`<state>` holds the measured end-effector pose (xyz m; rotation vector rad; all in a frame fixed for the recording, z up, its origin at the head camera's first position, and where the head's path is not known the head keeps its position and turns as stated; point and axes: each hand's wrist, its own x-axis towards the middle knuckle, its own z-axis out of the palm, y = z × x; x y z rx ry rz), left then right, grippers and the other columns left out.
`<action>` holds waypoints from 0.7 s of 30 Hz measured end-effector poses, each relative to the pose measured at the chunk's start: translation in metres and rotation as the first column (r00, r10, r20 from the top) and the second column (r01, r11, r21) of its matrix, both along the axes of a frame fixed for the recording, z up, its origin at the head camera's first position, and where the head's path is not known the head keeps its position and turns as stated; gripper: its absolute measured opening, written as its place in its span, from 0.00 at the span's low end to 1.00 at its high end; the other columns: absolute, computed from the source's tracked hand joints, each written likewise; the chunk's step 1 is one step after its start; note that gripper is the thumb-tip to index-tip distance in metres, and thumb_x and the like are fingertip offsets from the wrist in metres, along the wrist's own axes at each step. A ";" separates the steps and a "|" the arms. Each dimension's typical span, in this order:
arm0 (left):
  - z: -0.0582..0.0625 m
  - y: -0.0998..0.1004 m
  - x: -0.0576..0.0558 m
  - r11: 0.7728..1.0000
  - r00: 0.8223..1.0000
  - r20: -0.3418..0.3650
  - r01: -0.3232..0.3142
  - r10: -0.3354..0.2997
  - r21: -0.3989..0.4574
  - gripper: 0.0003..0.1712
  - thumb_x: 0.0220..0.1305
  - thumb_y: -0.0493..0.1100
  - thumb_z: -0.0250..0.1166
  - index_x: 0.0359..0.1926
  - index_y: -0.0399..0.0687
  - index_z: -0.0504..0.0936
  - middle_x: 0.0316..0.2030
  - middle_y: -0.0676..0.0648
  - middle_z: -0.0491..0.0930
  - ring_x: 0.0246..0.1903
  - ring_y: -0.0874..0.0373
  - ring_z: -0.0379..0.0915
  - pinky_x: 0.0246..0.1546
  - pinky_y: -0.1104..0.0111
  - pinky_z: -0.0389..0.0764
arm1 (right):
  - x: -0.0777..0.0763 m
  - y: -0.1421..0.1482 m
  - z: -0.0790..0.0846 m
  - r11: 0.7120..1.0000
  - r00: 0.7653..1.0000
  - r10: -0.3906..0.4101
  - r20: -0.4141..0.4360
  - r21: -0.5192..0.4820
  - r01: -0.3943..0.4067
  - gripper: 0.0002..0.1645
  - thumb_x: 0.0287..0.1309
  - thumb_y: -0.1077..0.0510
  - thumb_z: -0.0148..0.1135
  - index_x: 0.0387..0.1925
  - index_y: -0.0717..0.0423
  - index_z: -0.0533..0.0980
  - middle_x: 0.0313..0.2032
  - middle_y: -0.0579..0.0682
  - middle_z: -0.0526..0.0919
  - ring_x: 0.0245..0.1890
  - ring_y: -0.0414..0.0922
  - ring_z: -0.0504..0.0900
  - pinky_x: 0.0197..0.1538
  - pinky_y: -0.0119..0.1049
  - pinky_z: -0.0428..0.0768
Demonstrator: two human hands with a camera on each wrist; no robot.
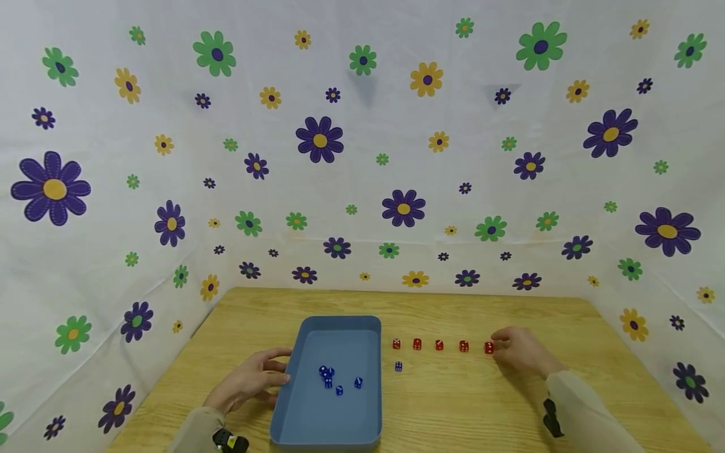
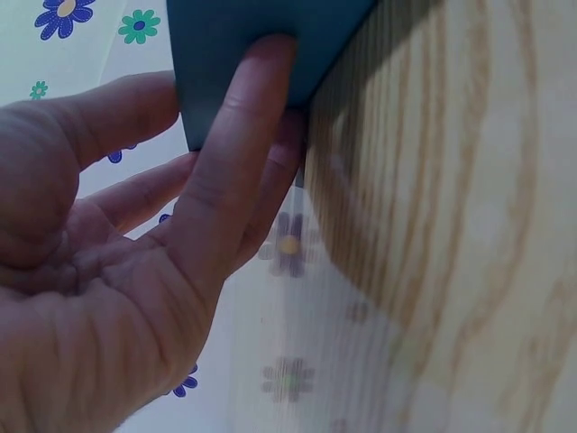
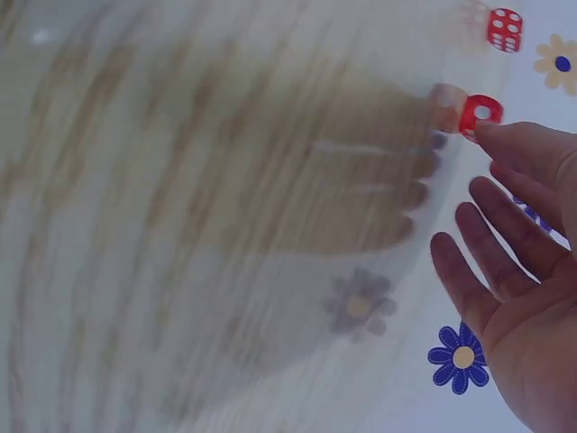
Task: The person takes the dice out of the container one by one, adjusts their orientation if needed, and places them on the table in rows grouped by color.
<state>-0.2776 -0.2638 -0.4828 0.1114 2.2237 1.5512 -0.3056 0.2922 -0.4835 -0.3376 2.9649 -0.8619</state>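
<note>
Head view: four red dice (image 1: 438, 345) run in a row right of the blue tray (image 1: 328, 423) on the wooden table (image 1: 447, 409); right hand (image 1: 523, 352) pinches the end red die (image 1: 488, 347), a fifth, at the row's right. One blue die (image 1: 399, 366) sits nearer, by the row's left end; more blue dice (image 1: 359, 382) lie in the tray. Left hand (image 1: 246, 380) touches the tray's left wall. Step, I'd judge: lining up the end die; next calls for a clean release, no nudging.

Left wrist view: fingers loosely spread, tips against tray.

Right wrist view: thumb against die, index partly hidden, other fingers apart. Pips only; no readable writing or brands.
</note>
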 end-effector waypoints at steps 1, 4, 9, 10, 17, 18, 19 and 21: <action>0.000 0.000 0.000 1.000 1.000 0.001 -0.005 0.005 -0.002 0.38 0.65 0.37 0.65 0.72 0.39 0.59 0.55 0.33 0.74 0.44 0.49 0.80 0.37 0.53 0.86 | 0.001 0.000 0.001 1.000 1.000 -0.005 0.000 -0.009 0.005 0.21 0.55 0.65 0.65 0.52 0.68 0.78 0.52 0.67 0.81 0.55 0.65 0.77 0.55 0.60 0.76; -0.001 0.001 0.001 1.000 1.000 -0.003 -0.017 0.017 -0.017 0.38 0.65 0.37 0.65 0.72 0.39 0.60 0.55 0.33 0.74 0.44 0.49 0.80 0.37 0.53 0.86 | 0.001 -0.003 0.005 1.000 0.999 -0.013 -0.031 -0.029 0.012 0.22 0.58 0.64 0.63 0.55 0.68 0.77 0.56 0.68 0.78 0.57 0.67 0.75 0.56 0.62 0.75; -0.002 0.002 -0.001 0.999 0.999 -0.016 -0.029 0.028 -0.033 0.38 0.64 0.37 0.66 0.72 0.40 0.61 0.56 0.33 0.74 0.44 0.49 0.80 0.36 0.53 0.86 | 0.000 -0.017 0.011 0.999 0.993 0.002 -0.115 -0.044 -0.007 0.18 0.61 0.62 0.63 0.53 0.64 0.80 0.53 0.63 0.82 0.53 0.62 0.80 0.54 0.57 0.79; -0.002 0.002 -0.001 0.999 0.999 -0.018 -0.029 0.029 -0.034 0.38 0.64 0.37 0.65 0.72 0.40 0.61 0.56 0.33 0.74 0.44 0.49 0.80 0.36 0.53 0.86 | 0.000 -0.021 0.012 0.999 0.992 0.008 -0.124 -0.051 -0.015 0.17 0.61 0.62 0.63 0.52 0.64 0.80 0.52 0.62 0.82 0.52 0.61 0.80 0.53 0.56 0.80; -0.001 0.003 0.000 0.998 0.999 -0.019 -0.038 0.037 -0.041 0.38 0.64 0.36 0.65 0.72 0.39 0.61 0.55 0.33 0.75 0.44 0.49 0.80 0.36 0.53 0.86 | -0.001 -0.048 0.014 0.994 0.989 0.057 -0.133 -0.081 -0.069 0.13 0.61 0.62 0.63 0.47 0.61 0.83 0.49 0.58 0.84 0.51 0.57 0.81 0.54 0.53 0.80; -0.001 0.003 0.000 0.998 0.999 -0.016 -0.040 0.039 -0.041 0.38 0.64 0.36 0.65 0.72 0.39 0.61 0.55 0.33 0.74 0.44 0.49 0.80 0.36 0.53 0.86 | -0.001 -0.051 0.014 0.993 0.988 0.069 -0.136 -0.087 -0.081 0.13 0.61 0.62 0.64 0.47 0.61 0.83 0.48 0.57 0.85 0.51 0.56 0.81 0.53 0.53 0.80; -0.001 0.003 -0.001 0.998 0.999 -0.015 -0.041 0.041 -0.042 0.37 0.64 0.36 0.65 0.72 0.39 0.61 0.55 0.33 0.74 0.44 0.49 0.80 0.36 0.53 0.86 | -0.002 -0.055 0.013 0.991 0.987 0.078 -0.137 -0.094 -0.092 0.13 0.61 0.62 0.64 0.46 0.60 0.83 0.48 0.56 0.85 0.50 0.56 0.81 0.53 0.53 0.80; -0.002 0.003 -0.002 0.998 0.999 -0.015 -0.045 0.044 -0.048 0.37 0.64 0.36 0.66 0.71 0.40 0.62 0.55 0.33 0.75 0.44 0.49 0.80 0.35 0.54 0.86 | -0.002 -0.063 0.012 0.987 0.982 0.111 -0.150 -0.102 -0.127 0.12 0.61 0.62 0.64 0.46 0.61 0.83 0.47 0.56 0.85 0.49 0.55 0.82 0.52 0.52 0.81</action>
